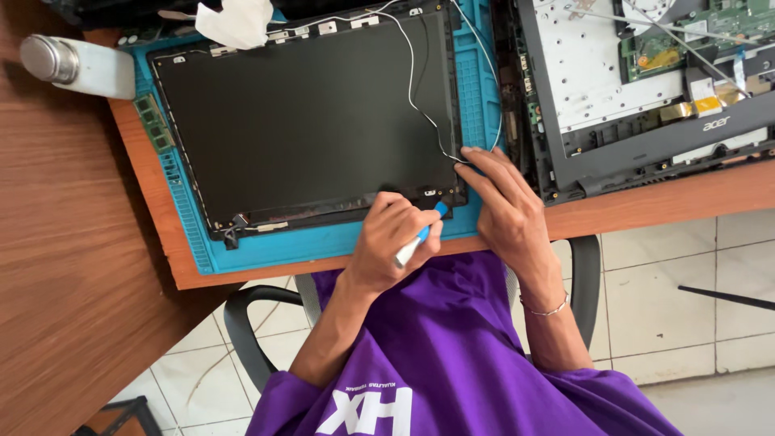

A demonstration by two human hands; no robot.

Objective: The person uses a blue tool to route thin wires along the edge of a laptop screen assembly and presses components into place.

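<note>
A wooden table [73, 242] carries a blue mat [323, 242], and on the mat lies a black laptop lid [307, 121], flat, its near edge close to the person. Beside it to the right sits an opened laptop base [646, 137], its circuit boards showing. A white bottle [81, 66] lies near the mat's far corner, next to a crumpled tissue [238, 20]. The right hand [504, 202] rests flat, fingers spread, on the lid's near corner, touching a thin white wire [416, 81]. The left hand [387, 242] is closed around a small blue-tipped tool [420, 236], its tip at the lid's edge.
</note>
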